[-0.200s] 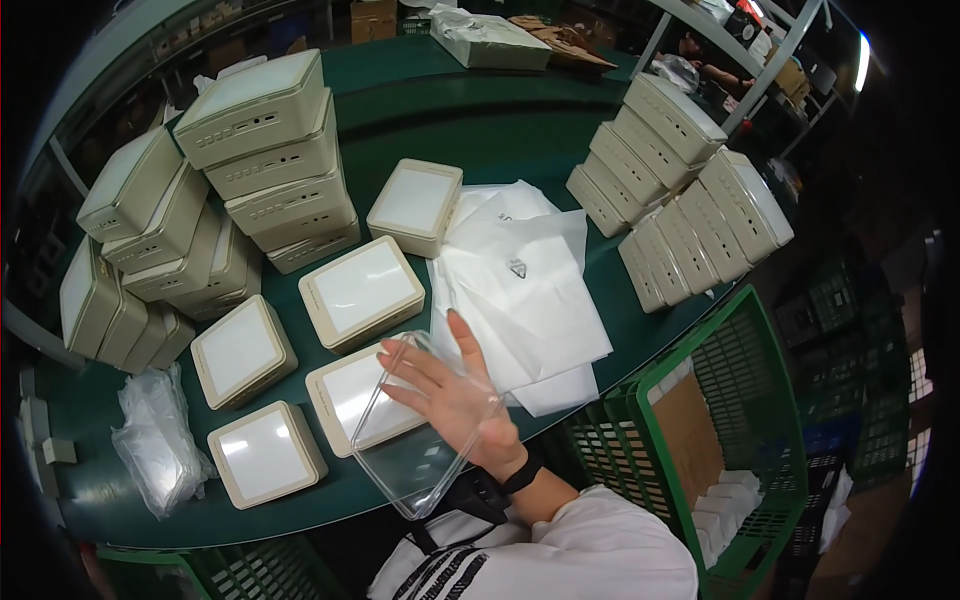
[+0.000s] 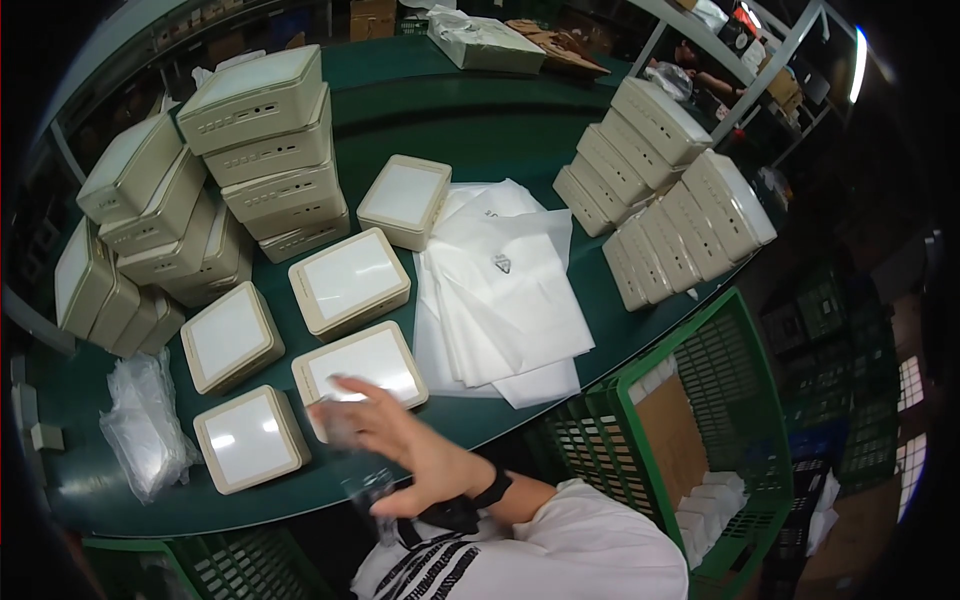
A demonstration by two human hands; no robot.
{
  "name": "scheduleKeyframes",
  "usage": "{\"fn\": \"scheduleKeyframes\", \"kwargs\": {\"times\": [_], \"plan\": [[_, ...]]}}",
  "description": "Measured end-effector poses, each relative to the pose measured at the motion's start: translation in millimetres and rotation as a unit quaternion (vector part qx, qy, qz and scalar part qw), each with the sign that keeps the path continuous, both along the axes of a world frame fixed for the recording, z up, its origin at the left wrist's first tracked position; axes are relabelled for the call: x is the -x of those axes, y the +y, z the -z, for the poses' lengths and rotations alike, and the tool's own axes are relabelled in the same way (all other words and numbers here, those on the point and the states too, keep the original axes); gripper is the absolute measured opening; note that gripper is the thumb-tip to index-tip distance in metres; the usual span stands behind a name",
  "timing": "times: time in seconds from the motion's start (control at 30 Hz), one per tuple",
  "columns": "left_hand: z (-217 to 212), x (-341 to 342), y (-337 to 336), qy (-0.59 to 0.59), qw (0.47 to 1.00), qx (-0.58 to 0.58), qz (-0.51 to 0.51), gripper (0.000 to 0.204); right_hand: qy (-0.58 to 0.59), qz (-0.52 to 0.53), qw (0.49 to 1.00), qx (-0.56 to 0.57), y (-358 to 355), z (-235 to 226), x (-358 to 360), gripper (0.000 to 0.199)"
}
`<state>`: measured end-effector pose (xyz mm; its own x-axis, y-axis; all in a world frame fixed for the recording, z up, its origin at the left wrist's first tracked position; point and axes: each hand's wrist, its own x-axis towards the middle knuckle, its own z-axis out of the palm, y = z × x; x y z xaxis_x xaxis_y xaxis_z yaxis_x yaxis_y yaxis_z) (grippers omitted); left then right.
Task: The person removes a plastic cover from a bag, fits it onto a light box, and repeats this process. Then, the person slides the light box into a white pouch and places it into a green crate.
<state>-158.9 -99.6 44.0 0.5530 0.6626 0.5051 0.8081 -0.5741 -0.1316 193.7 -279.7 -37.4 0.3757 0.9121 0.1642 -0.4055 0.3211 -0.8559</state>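
My right hand point(image 2: 415, 450) reaches in from the lower right, wearing a dark wristband. Its thumb and fingers are curved around a clear plastic cover point(image 2: 368, 488), which is motion-blurred and hard to make out. Below the fingertips lies a cream box-shaped device with a white top panel point(image 2: 375, 365). Several similar devices lie flat around it, including one at front left point(image 2: 245, 440) and one farther back point(image 2: 350, 280). White sheets or bags point(image 2: 510, 310) are piled right of them. My left hand is out of view.
Stacks of cream devices stand at left point(image 2: 265, 135) and far right point(image 2: 700, 215) of the green table point(image 2: 440, 110). Crumpled clear plastic point(image 2: 145, 430) lies at front left. A green crate point(image 2: 635, 430) with cardboard and white pieces stands beside the table's right edge.
My right hand has turned from palm showing to a curved grasp and moved down-left. The clear cover, seen broadside before, is now a narrow blur. The view has shifted slightly.
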Motion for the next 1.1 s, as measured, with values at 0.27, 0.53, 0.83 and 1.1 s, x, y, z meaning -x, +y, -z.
{"fn": "scheduleKeyframes", "kwargs": {"times": [0.27,0.53,0.83,1.1], "plan": [[74.6,-172.9,-45.0,-0.338,0.631,0.560,0.418,0.147,-0.236,-0.062,0.970,-0.013,31.6,-65.1,21.3,0.117],[74.5,-188.1,-54.8,-0.506,0.473,0.604,0.395,0.139,-0.344,-0.097,0.934,-0.010,48.4,-96.8,8.9,0.118],[70.2,-182.6,-41.4,-0.616,0.357,0.630,0.310,0.143,0.054,-0.129,0.990,-0.002,41.5,-96.7,-56.1,0.109],[101.0,-177.0,-26.9,-0.300,0.362,0.713,0.520,0.129,0.168,-0.026,0.982,-0.084,22.3,-87.5,-114.0,0.106]]}}
